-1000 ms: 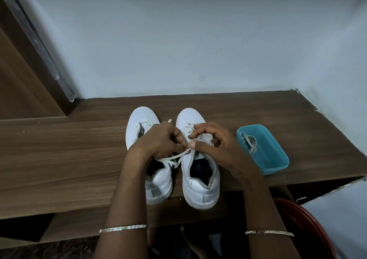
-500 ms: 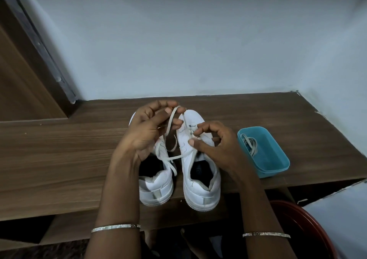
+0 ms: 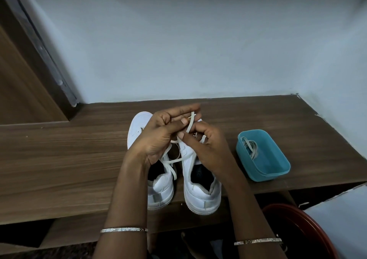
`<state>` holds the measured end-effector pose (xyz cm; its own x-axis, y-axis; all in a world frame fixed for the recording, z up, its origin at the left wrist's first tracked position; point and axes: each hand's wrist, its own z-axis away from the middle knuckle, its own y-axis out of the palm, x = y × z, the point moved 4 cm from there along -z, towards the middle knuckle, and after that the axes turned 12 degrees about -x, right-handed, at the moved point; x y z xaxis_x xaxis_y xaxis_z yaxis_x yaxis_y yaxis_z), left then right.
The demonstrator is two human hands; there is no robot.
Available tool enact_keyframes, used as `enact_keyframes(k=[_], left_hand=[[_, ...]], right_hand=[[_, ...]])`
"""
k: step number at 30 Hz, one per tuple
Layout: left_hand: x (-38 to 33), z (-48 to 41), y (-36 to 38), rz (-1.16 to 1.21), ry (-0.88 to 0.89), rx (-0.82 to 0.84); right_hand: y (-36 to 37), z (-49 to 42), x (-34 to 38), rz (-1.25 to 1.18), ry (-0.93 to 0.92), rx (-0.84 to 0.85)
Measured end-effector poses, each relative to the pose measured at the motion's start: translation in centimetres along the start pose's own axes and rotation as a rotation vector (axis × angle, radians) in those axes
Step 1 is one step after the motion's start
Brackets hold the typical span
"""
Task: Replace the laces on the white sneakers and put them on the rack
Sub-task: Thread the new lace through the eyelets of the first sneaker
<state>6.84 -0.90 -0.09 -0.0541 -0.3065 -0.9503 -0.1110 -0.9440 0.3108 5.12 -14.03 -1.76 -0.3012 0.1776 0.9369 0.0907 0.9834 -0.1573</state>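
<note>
- Wooden surface [image 3: 69, 159]: carries both sneakers, side by side, toes toward the wall.
- Left sneaker [image 3: 161, 189]: upright, with a loose lace end draped over its collar.
- Left hand [image 3: 158, 139]: raised above the sneakers, thumb and fingers holding the white lace [image 3: 190, 122].
- Right hand [image 3: 206, 147]: thumb and forefinger pinch the same lace just below the left hand's hold.
- Right sneaker [image 3: 200, 191]: upright, tongue area hidden by the hands, so the eyelets in use cannot be determined.
- Teal container [image 3: 264, 176]: near the right sneaker, holding coiled grey laces [image 3: 251, 148].
- Status (judgement): lacing or tying is in progress. Finishing the laces and placing the pair on the rack remain.
</note>
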Motion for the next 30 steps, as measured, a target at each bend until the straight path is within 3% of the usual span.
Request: enact_keyframes(k=[3, 7, 10, 16, 20, 23, 27, 30], left_hand=[[0.6, -0.6, -1.2, -0.136, 0.049, -0.181], [1.3, -1.1, -3.3, -0.436, 0.124, -0.519], [1.2, -1.3, -3.9, -0.735, 0.245, -0.677], [0.9, -0.6, -4.3, -1.130, 0.299, -0.896], [1.9, -0.9, -4.3, -1.191, 0.249, -0.870], [1.2, -1.1, -3.8, -1.114, 0.372, -0.787], [-1.4, -0.3, -0.6, -0.895, 0.688, -0.412], [-1.8, 0.2, 2.1, -0.629, 0.545, -0.089]], right_hand=[[-1.0, 0.1, 0.1, -0.232, 0.217, -0.031], [-3.7, -0.6, -0.5, -0.505, 0.344, -0.155], [-5.2, -0.7, -1.7, -0.685, 0.444, -0.286], [-8.8, -0.8, -3.1, -0.960, 0.468, -0.461], [-9.6, -0.8, -3.5, -0.844, 0.411, -0.471], [-8.2, -1.0, -3.4, -0.643, 0.364, -0.327], [-5.8, -0.2, -2.3, -0.291, 0.285, -0.046], [-4.5, 0.3, -1.5, -0.165, 0.250, 0.057]])
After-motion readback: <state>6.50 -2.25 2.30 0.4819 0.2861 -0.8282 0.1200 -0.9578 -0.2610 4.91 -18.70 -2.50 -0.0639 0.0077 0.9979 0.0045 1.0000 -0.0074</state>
